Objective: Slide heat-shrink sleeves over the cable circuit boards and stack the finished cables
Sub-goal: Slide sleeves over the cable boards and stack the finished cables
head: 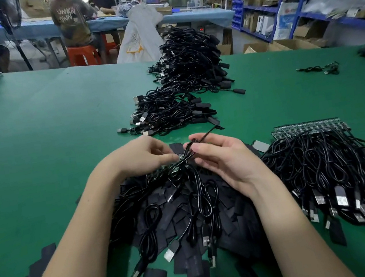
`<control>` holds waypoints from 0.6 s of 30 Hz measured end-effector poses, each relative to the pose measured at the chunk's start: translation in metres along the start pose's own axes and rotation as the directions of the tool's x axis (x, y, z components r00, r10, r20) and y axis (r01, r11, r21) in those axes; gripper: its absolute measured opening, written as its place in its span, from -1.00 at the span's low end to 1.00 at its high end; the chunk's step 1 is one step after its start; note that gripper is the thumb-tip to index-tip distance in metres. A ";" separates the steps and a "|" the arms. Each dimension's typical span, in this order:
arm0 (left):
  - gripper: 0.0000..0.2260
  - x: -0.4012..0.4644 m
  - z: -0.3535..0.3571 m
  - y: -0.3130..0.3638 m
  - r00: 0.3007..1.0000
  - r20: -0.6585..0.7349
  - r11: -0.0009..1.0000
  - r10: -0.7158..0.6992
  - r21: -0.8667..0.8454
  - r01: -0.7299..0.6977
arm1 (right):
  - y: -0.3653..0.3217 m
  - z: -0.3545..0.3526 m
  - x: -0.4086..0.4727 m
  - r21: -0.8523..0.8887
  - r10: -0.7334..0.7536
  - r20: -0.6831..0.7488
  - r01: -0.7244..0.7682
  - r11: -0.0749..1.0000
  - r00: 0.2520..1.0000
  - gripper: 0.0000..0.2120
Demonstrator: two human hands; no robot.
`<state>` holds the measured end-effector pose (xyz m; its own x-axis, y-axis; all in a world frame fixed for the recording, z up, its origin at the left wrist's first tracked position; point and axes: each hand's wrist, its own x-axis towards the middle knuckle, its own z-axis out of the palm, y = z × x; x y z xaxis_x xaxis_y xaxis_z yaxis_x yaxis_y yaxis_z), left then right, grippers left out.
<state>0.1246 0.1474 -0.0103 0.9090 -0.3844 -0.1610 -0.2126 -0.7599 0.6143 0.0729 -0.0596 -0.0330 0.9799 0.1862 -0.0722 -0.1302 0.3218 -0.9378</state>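
Nearest you, loose heat-shrink sleeves [232, 216] lie heaped under your wrists. Just above that heap your left hand [142, 155] and right hand [222, 156] both pinch one cable [185, 155] at its board end; I judge you're mid-sleeving. Right of the heap, bare-board cables [329, 163] wait. Beyond it, the finished stack [184, 90] runs long, so plenty is done.

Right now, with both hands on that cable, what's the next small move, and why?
Probably slide the sleeve along the board. The left hand and right hand both pinch the cable at its board end, the sleeve lies just behind, and the finished stack waits beyond.
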 end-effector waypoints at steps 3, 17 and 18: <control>-0.80 0.000 0.002 0.004 0.998 -0.026 0.995 0.050 -0.082 -0.052 | 0.001 0.001 -0.002 -0.161 -0.006 0.029 0.011 0.987 1.000 -0.83; -0.73 -0.006 -0.004 0.024 0.974 -0.149 0.879 0.169 -0.424 -0.218 | -0.005 -0.002 0.001 0.182 -0.156 -0.105 0.173 0.968 0.982 -0.73; -0.77 -0.008 -0.003 0.026 0.972 -0.122 0.869 0.201 -0.435 -0.235 | -0.005 -0.002 0.001 0.208 -0.160 -0.125 0.183 0.961 0.979 -0.74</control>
<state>0.1129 0.1321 0.0091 0.8844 -0.4625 0.0618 -0.2423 -0.3421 0.9079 0.0751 -0.0628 -0.0294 0.9992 0.0149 0.0368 0.0231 0.5368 -0.8434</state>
